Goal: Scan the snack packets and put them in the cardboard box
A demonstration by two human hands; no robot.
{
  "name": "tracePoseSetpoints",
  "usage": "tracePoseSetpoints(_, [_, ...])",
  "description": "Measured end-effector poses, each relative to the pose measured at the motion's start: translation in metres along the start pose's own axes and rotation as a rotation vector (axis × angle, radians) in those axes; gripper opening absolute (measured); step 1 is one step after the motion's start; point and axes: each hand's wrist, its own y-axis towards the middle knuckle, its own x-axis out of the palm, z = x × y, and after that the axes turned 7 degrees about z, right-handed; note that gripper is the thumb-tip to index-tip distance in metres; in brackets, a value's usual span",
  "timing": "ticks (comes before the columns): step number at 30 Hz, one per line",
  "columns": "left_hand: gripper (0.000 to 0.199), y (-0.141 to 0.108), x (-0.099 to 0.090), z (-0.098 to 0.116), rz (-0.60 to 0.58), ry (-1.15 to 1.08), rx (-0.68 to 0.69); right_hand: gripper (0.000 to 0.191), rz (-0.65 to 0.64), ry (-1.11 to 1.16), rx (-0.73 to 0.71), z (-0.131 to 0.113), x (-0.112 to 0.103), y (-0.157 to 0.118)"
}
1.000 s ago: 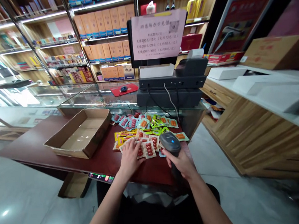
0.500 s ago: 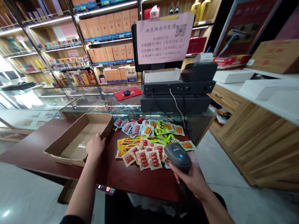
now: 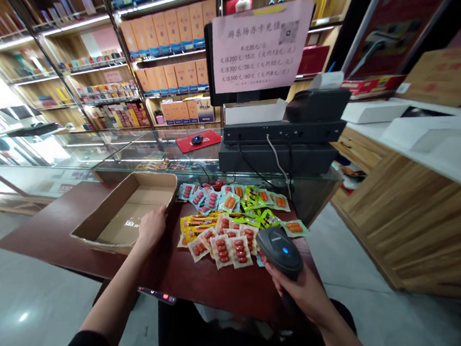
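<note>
My left hand (image 3: 153, 227) is at the right side of the open cardboard tray (image 3: 95, 240), its fingers closed on the tray's edge. My right hand (image 3: 297, 291) grips a dark barcode scanner (image 3: 279, 248) with a blue light lit on top. Left of the scanner lie several clear packs of small red sausages (image 3: 222, 250). Behind these are yellow stick packs (image 3: 195, 231), green packets (image 3: 251, 197), orange sausage packs (image 3: 229, 201) and blue-edged packs (image 3: 212, 199), spread over the dark red table (image 3: 183, 277).
A phone (image 3: 157, 295) lies at the table's front edge. Behind stand a glass counter, a red mat (image 3: 207, 139) with a mouse (image 3: 197, 140), and a monitor with a pink paper sign (image 3: 260, 49). A wooden cabinet (image 3: 413, 232) is at right.
The view has shifted slightly. My left hand has moved a little to the right along the tray's side. My right hand still holds the scanner.
</note>
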Motion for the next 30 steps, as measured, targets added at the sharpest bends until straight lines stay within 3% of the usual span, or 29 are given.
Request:
tracePoseSetpoints(5, [0.03, -0.034, -0.002, 0.027, -0.03, -0.004, 0.082, 0.043, 0.041, -0.032, 0.003, 0.015, -0.007, -0.001])
tracePoseSetpoints(11, [0.028, -0.051, -0.005, 0.068, 0.012, -0.005, 0.047, 0.044, 0.012, -0.072, 0.027, 0.021, -0.01, 0.001])
tracePoseSetpoints(16, [0.028, -0.054, -0.01, 0.075, 0.015, -0.068, -0.051, 0.045, -0.015, -0.091, 0.043, 0.014, -0.009, 0.001])
tracePoseSetpoints(19, [0.039, -0.058, -0.02, 0.078, 0.151, -0.108, -0.077, 0.043, -0.012, -0.102, 0.02, 0.007, -0.01, 0.001])
tracePoseSetpoints(21, [0.047, -0.066, -0.027, 0.086, 0.314, -0.155, 0.01, 0.04, -0.001, -0.128, -0.02, 0.004, -0.012, 0.003])
tracePoseSetpoints(23, [0.04, -0.077, -0.03, 0.098, 0.376, -0.255, 0.197, 0.038, 0.004, -0.138, -0.06, 0.002, -0.013, 0.006])
tracePoseSetpoints(26, [0.024, -0.099, -0.024, 0.118, 0.249, -0.426, 0.462, 0.038, 0.0, -0.12, -0.085, 0.003, -0.014, 0.009])
tracePoseSetpoints(30, [0.019, -0.121, -0.006, 0.137, 0.17, -0.539, 0.511, 0.04, 0.03, -0.117, -0.082, 0.007, -0.014, 0.009])
